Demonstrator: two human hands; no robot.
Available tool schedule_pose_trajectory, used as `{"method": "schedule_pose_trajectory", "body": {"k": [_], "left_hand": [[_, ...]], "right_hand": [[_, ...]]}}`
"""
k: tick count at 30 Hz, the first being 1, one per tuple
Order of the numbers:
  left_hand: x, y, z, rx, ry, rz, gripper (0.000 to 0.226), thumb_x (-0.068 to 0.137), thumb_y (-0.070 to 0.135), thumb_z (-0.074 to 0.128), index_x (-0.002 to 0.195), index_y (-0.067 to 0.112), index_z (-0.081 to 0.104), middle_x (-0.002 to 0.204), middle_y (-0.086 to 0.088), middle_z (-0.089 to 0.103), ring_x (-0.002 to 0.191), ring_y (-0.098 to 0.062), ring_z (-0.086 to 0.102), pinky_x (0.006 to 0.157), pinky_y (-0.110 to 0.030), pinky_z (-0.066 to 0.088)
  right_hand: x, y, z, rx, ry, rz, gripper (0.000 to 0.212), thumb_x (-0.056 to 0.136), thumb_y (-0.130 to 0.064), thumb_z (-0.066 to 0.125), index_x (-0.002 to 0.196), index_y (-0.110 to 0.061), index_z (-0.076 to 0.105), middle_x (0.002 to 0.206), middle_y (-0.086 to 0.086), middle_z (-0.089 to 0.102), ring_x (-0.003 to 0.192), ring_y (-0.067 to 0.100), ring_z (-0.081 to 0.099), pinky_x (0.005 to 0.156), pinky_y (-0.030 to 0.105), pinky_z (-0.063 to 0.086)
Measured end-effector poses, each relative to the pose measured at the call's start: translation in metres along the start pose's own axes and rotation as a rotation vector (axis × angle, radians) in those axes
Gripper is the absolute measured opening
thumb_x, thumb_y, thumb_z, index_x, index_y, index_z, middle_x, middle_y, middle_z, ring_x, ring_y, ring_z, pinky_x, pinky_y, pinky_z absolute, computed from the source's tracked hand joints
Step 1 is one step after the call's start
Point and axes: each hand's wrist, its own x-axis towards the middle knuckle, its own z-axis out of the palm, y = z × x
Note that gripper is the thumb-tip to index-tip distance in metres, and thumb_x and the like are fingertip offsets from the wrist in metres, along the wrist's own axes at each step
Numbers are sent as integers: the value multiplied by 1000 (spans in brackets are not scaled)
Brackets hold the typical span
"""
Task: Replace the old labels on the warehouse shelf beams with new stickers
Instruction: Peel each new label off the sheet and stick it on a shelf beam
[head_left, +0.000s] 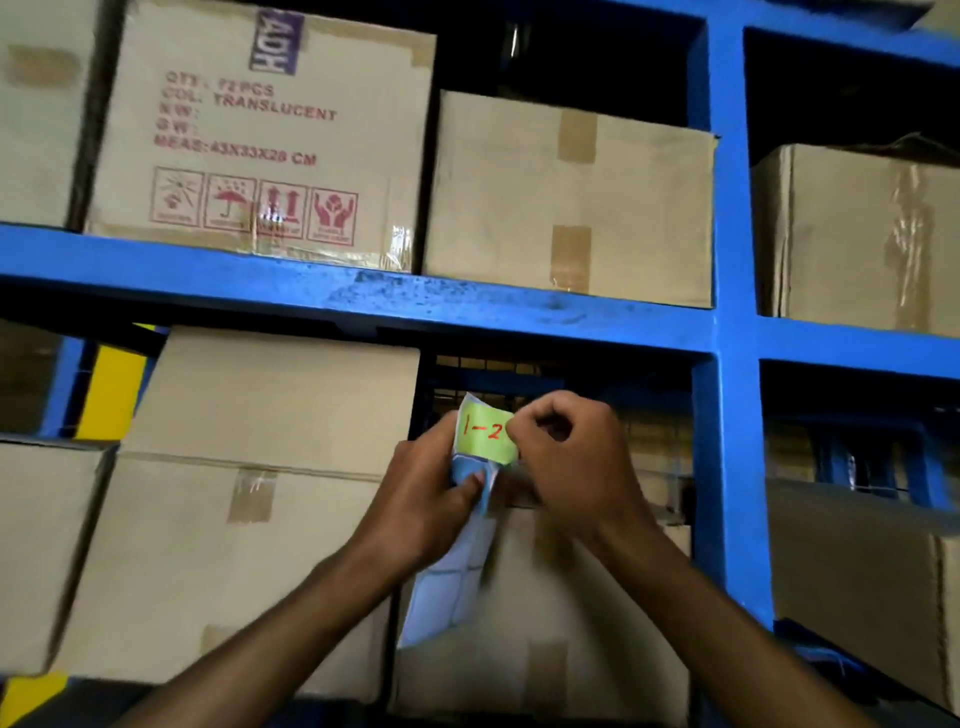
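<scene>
My left hand (426, 499) grips a pale blue-white sticker sheet (452, 587) that hangs down below it. A green sticker (485, 434) with "1-2" in red writing sits at the top of the sheet. My right hand (571, 457) pinches the right edge of that green sticker with curled fingers. Both hands are held in front of the lower shelf bay, below the blue horizontal shelf beam (363, 291). The beam's face shows a scuffed, worn patch near its middle and no label.
Cardboard boxes fill the shelves: a printed box (260, 135) and a plain box (566, 197) above the beam, stacked boxes (249, 467) to the left below. A blue upright post (727, 364) stands to the right. Yellow markings (111, 389) show at far left.
</scene>
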Motion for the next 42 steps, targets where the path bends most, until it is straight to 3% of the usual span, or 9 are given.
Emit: {"method": "schedule_pose_trajectory", "body": {"k": [5, 8, 10, 13, 15, 20, 23, 35, 42], "left_hand": [[22, -16, -32, 246, 10, -32, 57, 80, 6, 64, 129, 25, 43, 118, -10, 64, 109, -30, 57, 85, -39, 50], [37, -25, -50, 294, 21, -38, 74, 79, 8, 65, 140, 29, 28, 119, -14, 62, 109, -33, 56, 85, -37, 48], [47, -29, -60, 331, -28, -42, 90, 80, 10, 66, 146, 33, 9, 107, -14, 63, 96, -31, 58, 77, -32, 47], [56, -35, -74, 488, -180, 46, 110, 80, 8, 66, 140, 40, -21, 62, -2, 50, 55, -17, 46, 51, -23, 34], [64, -37, -80, 571, -245, 102, 113, 80, 6, 65, 133, 41, -28, 63, -4, 51, 56, -19, 46, 56, -33, 40], [84, -37, -81, 615, -312, 124, 113, 79, 0, 62, 137, 37, -27, 59, -10, 51, 56, -31, 52, 58, -50, 45], [96, -37, -81, 655, -348, 108, 110, 79, -2, 60, 141, 34, -24, 57, -8, 44, 53, -30, 46, 54, -47, 42], [116, -49, -73, 758, -445, 17, 108, 80, 2, 61, 143, 28, -24, 70, -4, 40, 59, -23, 47, 60, -43, 43], [116, -53, -70, 773, -446, 31, 109, 80, 2, 61, 143, 26, -25, 67, -1, 40, 55, -19, 44, 55, -37, 39]], "right_hand": [[35, -19, 4, 208, -40, 8, 17, 78, -15, 60, 63, -7, 64, 58, 1, 62, 57, 7, 58, 58, 29, 48], [61, -18, 11, 206, -34, -41, 16, 78, -13, 60, 66, -5, 64, 54, -1, 54, 51, 6, 47, 54, 23, 42], [80, -15, 16, 149, -64, -49, 14, 80, -15, 61, 72, -4, 66, 56, -1, 55, 51, 5, 47, 52, 15, 40], [105, -8, 30, 51, -100, -59, 12, 81, -17, 61, 71, -10, 64, 55, -7, 52, 46, 0, 43, 41, 8, 31], [118, -3, 39, -6, -80, -72, 14, 81, -17, 61, 67, -15, 62, 56, -7, 53, 48, 0, 43, 40, 8, 30], [137, 5, 51, -101, -4, -110, 10, 79, -19, 62, 76, -12, 68, 67, -2, 63, 59, 2, 52, 49, 10, 38], [142, 6, 56, -145, 28, -137, 9, 76, -20, 62, 72, -14, 68, 60, -5, 60, 55, 1, 51, 44, 5, 33], [149, 6, 56, -224, -15, -149, 14, 78, -21, 61, 80, -10, 70, 82, 5, 70, 79, 15, 62, 66, 33, 48], [152, 7, 57, -246, -5, -173, 11, 75, -20, 62, 73, -11, 69, 75, 4, 69, 70, 13, 60, 63, 29, 46]]}}
